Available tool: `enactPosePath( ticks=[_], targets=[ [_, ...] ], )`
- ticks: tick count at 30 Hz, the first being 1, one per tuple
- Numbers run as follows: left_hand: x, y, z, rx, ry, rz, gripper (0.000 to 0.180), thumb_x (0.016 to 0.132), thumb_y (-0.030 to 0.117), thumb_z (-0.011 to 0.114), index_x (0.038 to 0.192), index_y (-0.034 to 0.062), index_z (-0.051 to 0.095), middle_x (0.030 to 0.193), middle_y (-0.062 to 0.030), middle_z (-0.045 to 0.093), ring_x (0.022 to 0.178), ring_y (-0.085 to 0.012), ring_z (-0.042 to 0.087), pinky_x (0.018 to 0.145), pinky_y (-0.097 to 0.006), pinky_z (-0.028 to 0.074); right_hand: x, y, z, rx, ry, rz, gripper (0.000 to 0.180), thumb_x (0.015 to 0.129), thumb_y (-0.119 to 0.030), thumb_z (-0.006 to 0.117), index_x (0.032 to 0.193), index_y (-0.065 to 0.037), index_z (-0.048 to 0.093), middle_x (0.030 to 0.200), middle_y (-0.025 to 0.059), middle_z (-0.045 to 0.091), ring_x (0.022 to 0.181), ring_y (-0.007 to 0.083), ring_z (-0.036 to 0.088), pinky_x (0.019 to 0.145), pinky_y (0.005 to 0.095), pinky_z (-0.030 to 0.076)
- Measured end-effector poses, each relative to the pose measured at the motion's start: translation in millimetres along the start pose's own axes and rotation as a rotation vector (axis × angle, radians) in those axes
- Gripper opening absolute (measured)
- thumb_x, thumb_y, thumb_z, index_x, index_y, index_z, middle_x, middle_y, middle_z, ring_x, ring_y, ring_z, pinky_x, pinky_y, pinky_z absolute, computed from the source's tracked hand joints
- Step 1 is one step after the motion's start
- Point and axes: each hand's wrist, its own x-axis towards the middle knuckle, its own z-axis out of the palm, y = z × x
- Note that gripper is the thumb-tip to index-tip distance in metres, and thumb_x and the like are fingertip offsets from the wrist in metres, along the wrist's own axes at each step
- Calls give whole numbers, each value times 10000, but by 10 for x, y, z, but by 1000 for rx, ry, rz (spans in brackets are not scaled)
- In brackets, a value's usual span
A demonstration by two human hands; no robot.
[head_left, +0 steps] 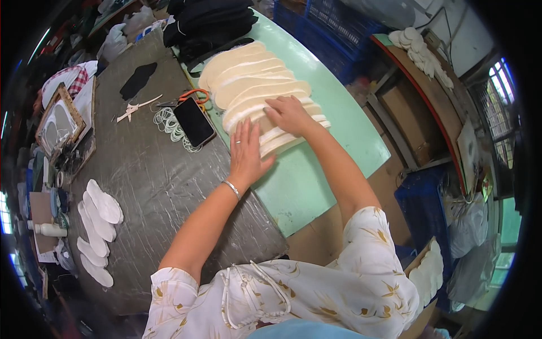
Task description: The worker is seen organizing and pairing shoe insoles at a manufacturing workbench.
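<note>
A long overlapping row of cream shoe insoles [243, 70] lies on the pale green tabletop [350, 135], with white edges showing between the layers. My left hand [247, 155], wearing a ring and a bracelet, rests its outstretched fingers on the near left end of the row. Farther right, my right hand [289, 115] lies over the top of the insoles, its fingers extended and touching them. Neither hand grips anything that I can see. Left of the row are a black phone [194, 122], orange-handled scissors [193, 97] and a bundle of pale cord [169, 125].
The dark covered table [164, 186] bears white insoles [100, 226] at its near left and a black cut piece [138, 80] farther off. Black material [209, 25] is piled at the far end. Blue crates [339, 28] and a red-edged shelf [435, 107] stand to the right.
</note>
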Motion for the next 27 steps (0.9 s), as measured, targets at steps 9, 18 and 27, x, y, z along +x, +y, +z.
enactPosePath(
  ticks=[9,18,27],
  targets=[
    [41,-97,-18,-97,-138,-153,916,613,396,839,1326,-24,445,1255,-200,499,1220,-356,448,1099,-543,248,325,-16,15,83,223,-117,439,926,-351,583,1194,-7,630,1257,197,603,1150,348,576,976,410,442],
    [98,-203,-129,-61,-65,-96,1102,573,505,841,1425,1,357,1535,-249,211,1452,-446,115,1157,-604,86,392,-181,-37,51,-131,-4,398,939,-363,532,893,-8,705,954,203,677,947,354,629,895,477,434],
    [157,-116,-153,-115,-199,23,1043,557,444,840,1387,-2,391,1235,-191,504,1195,-359,476,1035,-469,341,835,146,103,-70,9,-22,673,792,-276,706,1381,-48,471,1419,158,480,1295,331,472,1060,443,399]
  ],
)
